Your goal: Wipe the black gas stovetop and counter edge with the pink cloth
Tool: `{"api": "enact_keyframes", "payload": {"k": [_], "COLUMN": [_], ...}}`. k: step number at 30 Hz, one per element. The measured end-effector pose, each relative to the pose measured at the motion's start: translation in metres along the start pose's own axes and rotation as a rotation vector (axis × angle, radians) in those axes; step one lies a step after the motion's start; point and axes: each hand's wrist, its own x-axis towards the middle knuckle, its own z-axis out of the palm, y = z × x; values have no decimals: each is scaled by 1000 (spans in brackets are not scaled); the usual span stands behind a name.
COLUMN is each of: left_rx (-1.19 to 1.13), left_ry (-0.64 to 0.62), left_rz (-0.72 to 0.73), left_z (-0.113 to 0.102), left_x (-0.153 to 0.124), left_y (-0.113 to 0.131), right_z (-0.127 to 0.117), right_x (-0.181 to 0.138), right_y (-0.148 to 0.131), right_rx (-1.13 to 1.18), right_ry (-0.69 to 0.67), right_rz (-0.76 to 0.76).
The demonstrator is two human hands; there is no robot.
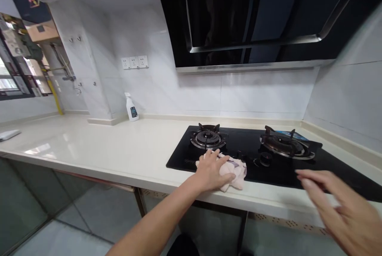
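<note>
My left hand (212,171) lies flat on a crumpled pinkish-white cloth (235,171), pressing it against the front edge of the black glass gas hob (247,144). Its fingers are spread over the cloth rather than wrapped round it. My right hand (337,208) hovers at the lower right, in front of the hob's right side, fingers stretched out and apart, holding nothing; it is slightly blurred. The left burner (208,136) sits just behind the cloth, the right burner (285,144) further right. Two knobs (264,158) stand between them.
A cream countertop (104,148) runs left from the hob. A white spray bottle (131,107) stands at the back wall below wall sockets (134,62). A black range hood (253,17) hangs overhead. A flat white object (8,134) lies at the far left.
</note>
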Motion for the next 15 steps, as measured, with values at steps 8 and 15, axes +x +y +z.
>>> {"api": "enact_keyframes", "payload": {"k": [8,15], "left_rx": [-80,-87], "left_ry": [-23,27], "left_rz": [89,43], "left_z": [30,30], "left_x": [41,24], "left_y": [43,17], "right_z": [107,114], "right_x": [5,-10], "right_y": [50,80], "right_rx": [-124,-187], "right_ry": [-147,-249], "right_rz": [-86,-200]}}
